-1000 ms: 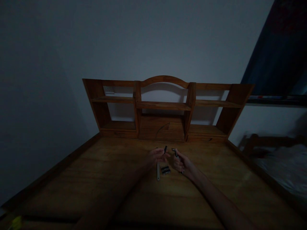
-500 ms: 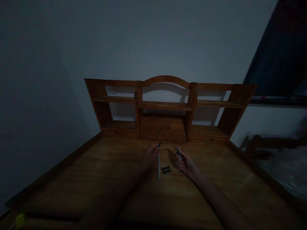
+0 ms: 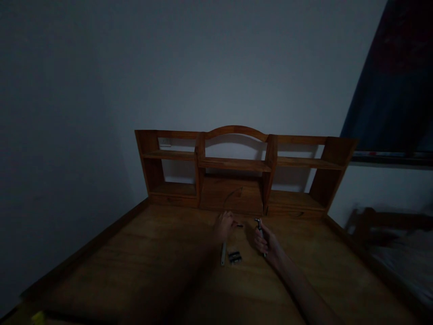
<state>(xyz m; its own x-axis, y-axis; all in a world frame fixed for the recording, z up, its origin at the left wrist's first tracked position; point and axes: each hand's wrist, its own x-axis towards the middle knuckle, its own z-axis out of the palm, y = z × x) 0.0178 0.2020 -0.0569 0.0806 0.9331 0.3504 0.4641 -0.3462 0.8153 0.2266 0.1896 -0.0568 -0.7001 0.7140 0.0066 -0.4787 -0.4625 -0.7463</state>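
My right hand is closed around what looks like a razor handle, silver and dark, held upright with its bent metal head above my fist. Left of it, my left hand pinches a small dark piece that points toward the handle; its kind is too small to tell. Under and in front of my left hand lies a narrow pale strip with a hole at its near end, its far part hidden by the hand. Several short black-and-silver pieces sit together on the wooden desk between my hands.
A wooden shelf unit stands at the desk's back edge, against the pale wall. Raised wooden rims run along both sides of the desk. A dark curtain hangs at right. Something yellow shows at the near left corner.
My left hand has turned and reached to the right, bringing the small dark piece closer to the handle. My right hand keeps its grip. The view has tilted up a little.
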